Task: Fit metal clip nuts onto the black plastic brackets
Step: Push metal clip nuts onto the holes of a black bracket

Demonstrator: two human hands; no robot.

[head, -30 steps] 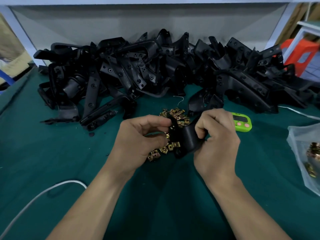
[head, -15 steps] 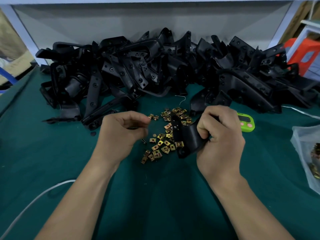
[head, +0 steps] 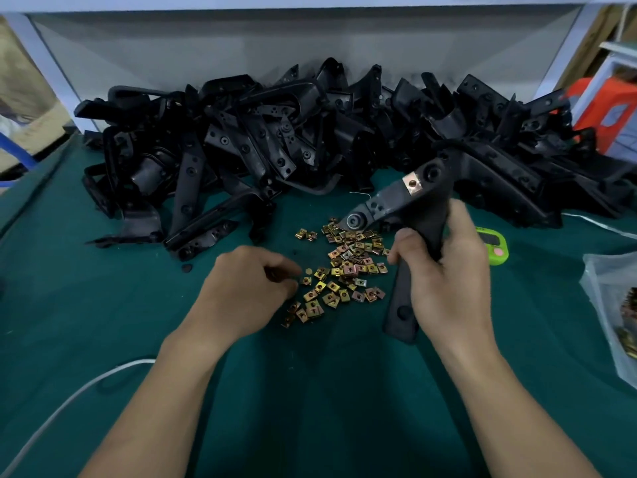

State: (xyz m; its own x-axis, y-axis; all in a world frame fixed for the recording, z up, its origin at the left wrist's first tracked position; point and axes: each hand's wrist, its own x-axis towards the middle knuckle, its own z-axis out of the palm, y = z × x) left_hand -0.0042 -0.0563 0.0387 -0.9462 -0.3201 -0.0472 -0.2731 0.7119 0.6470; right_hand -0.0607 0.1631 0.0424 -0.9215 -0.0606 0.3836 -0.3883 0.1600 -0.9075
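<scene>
Bracket up in your right hand, left hand down at the nuts.

Your right hand point(head: 448, 270) grips a black plastic bracket point(head: 393, 201) around its middle and holds it off the green surface point(head: 310, 391). The bracket's lower end points back toward you and its upper arm angles up over the nuts. One copper-coloured clip nut point(head: 412, 183) sits clipped on that upper arm. Your left hand point(head: 248, 288) rests knuckles-up at the left edge of the loose clip nuts point(head: 344, 270) scattered on the surface. Its fingers are curled under, but the tips are blurred, so you cannot tell whether they pinch a nut. Behind lies the heap of brackets point(head: 310, 132), stretching across the back of the surface. A green timer point(head: 496, 250) sits just behind your right hand, a plastic bag point(head: 613, 305) lies at the right edge, and a white cable point(head: 69, 401) runs beside your left forearm.
</scene>
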